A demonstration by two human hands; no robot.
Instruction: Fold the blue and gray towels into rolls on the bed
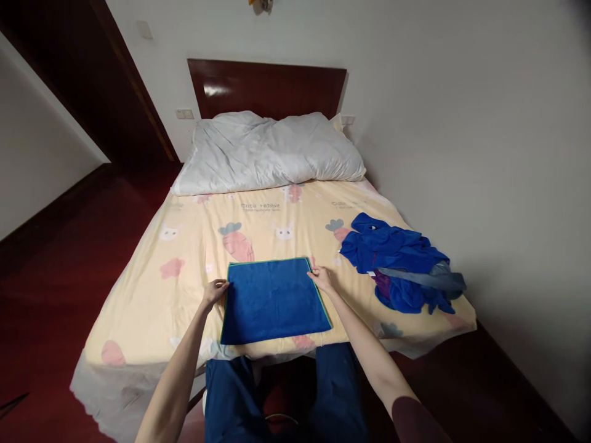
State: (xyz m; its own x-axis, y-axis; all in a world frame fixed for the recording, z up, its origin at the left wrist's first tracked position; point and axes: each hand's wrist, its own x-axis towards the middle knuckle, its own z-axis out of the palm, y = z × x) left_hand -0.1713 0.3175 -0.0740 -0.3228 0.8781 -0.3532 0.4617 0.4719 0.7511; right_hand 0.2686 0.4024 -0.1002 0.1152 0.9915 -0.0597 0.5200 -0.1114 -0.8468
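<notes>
A blue cloth (276, 301) with green edging lies flat, as a rectangle, near the front edge of the bed. At its left edge, close to the upper left corner, my left hand (215, 291) pinches the fabric between thumb and fingers. My right hand (321, 278) grips the right edge near the upper right corner. Both hands rest low over the bed sheet (184, 246), which is pale yellow with carrots and rabbits.
To the right on the bed is a crumpled pile of blue clothes (397, 246), with grey and purple pieces in it. A white quilt (277, 151) lies across the far end, before the dark wooden headboard (268, 89). A wall (484, 154) runs along the right.
</notes>
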